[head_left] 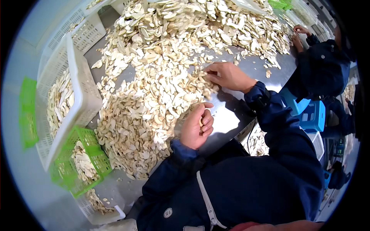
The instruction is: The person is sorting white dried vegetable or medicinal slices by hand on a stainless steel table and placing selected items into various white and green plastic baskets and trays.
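A wide heap of pale, cream-coloured dried slices (154, 82) covers much of a metal table; their exact kind I cannot tell. At the heap's right edge, my right hand (231, 77) has its thumb and fingers closed on a few slices (203, 79). Those slices are slightly blurred. Nearer to me, my left hand (195, 127) is curled, palm up, beside the heap. A small pale piece shows between its bent fingers, apparently a slice, mostly hidden by them.
White perforated baskets (83, 86) with slices line the left side. A green basket (101, 154) holding slices stands near left. Bare metal tabletop (227, 111) shows right of my left hand. A co-worker's hands (298, 38) are at the far right, near a blue crate (314, 115).
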Motion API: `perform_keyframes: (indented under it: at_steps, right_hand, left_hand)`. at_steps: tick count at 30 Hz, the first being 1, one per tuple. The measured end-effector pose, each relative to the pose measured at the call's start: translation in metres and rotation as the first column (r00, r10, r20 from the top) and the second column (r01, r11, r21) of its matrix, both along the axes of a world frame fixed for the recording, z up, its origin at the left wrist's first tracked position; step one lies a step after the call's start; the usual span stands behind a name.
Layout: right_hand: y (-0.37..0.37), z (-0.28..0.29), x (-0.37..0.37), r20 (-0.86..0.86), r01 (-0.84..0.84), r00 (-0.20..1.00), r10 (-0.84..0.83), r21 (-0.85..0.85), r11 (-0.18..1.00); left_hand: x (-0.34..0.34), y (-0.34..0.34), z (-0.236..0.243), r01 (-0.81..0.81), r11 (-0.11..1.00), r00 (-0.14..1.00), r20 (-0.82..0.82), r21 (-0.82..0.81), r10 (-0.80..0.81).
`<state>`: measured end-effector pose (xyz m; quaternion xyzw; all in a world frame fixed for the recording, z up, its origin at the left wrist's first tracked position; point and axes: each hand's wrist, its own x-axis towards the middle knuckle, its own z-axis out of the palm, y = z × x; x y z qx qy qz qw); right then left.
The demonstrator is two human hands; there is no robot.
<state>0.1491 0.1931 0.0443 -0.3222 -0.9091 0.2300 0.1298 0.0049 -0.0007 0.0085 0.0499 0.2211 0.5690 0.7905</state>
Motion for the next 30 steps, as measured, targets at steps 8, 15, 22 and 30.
perform_keyframes:
  at_steps: [8,15,22,30]
  right_hand:
    - [0.001,-0.004,0.023,-0.073,0.189,0.982,-0.175,0.346,0.919]
    - [-0.036,0.016,-0.009,0.069,0.143,0.989,-0.132,-0.191,0.971]
    - [-0.029,0.018,0.022,-0.037,0.063,0.997,-0.07,-0.168,0.984]
    - [-0.03,0.008,-0.008,-0.043,0.119,0.992,-0.119,0.012,0.993]
  left_hand:
    - [0.002,-0.001,-0.001,0.012,1.0,1.0,0.0,-0.01,-0.012]
    - [0.002,-0.002,-0.002,0.007,1.0,1.0,-0.004,-0.015,-0.007]
    - [0.003,-0.003,-0.007,-0.027,1.0,0.994,-0.107,0.011,0.028]
    - [0.006,0.002,-0.011,-0.046,0.999,0.997,-0.067,0.027,0.048]
